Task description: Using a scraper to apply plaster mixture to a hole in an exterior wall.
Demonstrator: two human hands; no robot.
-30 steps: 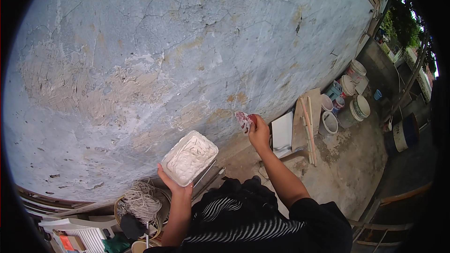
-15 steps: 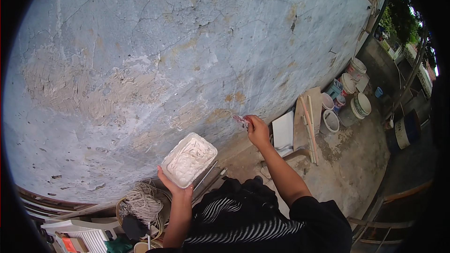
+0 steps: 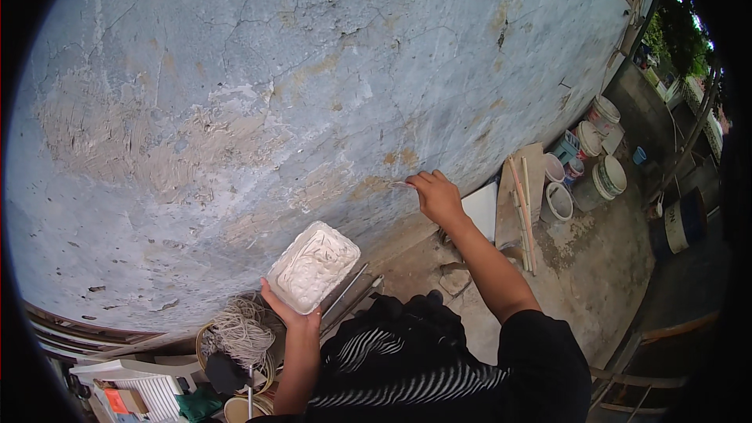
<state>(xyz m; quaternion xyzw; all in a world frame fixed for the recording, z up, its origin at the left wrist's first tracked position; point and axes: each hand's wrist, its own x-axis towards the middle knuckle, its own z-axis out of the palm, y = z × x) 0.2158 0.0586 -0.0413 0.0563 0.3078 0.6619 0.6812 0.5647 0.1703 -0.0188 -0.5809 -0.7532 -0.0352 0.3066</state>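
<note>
A white rectangular tub (image 3: 282,290) rests in my left hand (image 3: 288,312), tilted a little, with fingers and thumb around its lower end. Thick off-white putty (image 3: 321,261) fills it, its surface ridged and scooped. My right hand (image 3: 437,197) pinches a small flat scraper (image 3: 403,184), now almost edge-on and largely covered by the fingers. The scraper's tip is at the weathered blue wall (image 3: 329,78), beside a yellowish stained spot; whether it touches I cannot tell. Rough beige putty patches (image 3: 227,149) spread over the wall to the left.
Several buckets (image 3: 558,202) line the wall at right, near a leaning board (image 3: 513,188) and thin wooden sticks (image 3: 523,215). A dark drum (image 3: 685,223) lies farther right. Coiled rope (image 3: 241,333) and a white slatted item (image 3: 157,395) sit at lower left.
My right hand has moved up slightly and turned over, so the scraper's red, putty-smeared face no longer shows. The left hand and tub have barely moved.
</note>
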